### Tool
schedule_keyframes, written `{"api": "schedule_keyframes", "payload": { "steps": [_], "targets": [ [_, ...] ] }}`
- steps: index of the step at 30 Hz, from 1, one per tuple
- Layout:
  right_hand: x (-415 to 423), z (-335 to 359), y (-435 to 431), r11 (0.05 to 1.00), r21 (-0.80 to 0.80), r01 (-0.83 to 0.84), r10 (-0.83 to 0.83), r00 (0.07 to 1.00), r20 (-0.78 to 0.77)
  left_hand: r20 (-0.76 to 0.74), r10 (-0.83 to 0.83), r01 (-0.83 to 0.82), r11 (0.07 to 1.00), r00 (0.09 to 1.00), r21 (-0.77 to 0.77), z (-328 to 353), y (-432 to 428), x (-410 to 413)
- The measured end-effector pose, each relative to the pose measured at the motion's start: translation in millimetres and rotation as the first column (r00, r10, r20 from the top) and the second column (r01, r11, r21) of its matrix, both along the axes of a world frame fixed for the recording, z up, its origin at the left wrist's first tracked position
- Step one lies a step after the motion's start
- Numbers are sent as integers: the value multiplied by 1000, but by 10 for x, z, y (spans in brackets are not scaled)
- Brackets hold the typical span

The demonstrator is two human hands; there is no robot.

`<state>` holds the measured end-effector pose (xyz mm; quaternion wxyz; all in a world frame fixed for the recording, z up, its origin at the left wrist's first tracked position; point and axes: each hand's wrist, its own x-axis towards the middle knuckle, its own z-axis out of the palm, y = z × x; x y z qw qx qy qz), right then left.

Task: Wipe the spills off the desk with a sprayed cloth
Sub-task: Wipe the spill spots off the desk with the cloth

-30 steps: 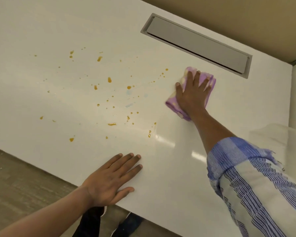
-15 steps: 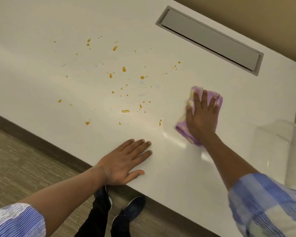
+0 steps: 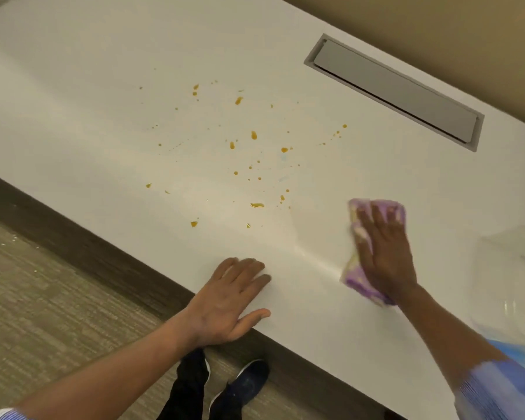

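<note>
The job looks only partly done. Many orange spills (image 3: 253,135) dot the middle of the white counter (image 3: 73,95), and none near the cloth (image 3: 356,275). The cloth is at the right of the frame. It is purple with pale patches, bunched up and flat on the counter. The right hand (image 3: 384,253) lies spread open on top, pressing it down, not pinching it. The left hand (image 3: 229,301) rests flat and open by the counter's near edge, holding nothing.

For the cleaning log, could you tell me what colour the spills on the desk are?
Amber-orange drops scattered on the white desk, clearest in the head view.
</note>
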<state>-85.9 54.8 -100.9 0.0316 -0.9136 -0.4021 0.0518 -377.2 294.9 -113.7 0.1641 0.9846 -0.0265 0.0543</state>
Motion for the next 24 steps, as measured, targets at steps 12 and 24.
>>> {"api": "schedule_keyframes", "payload": {
  "steps": [12, 24],
  "targets": [
    [-1061, -135, 1385, 990, 83, -117, 119, 993, -22, 29, 679, -679, 734, 733, -26, 223, 2044, -116],
    [121, 24, 2247, 912, 37, 409, -407, 912, -53, -4, 739, -739, 673, 673, 23, -134, 2478, -213]
  ]
}}
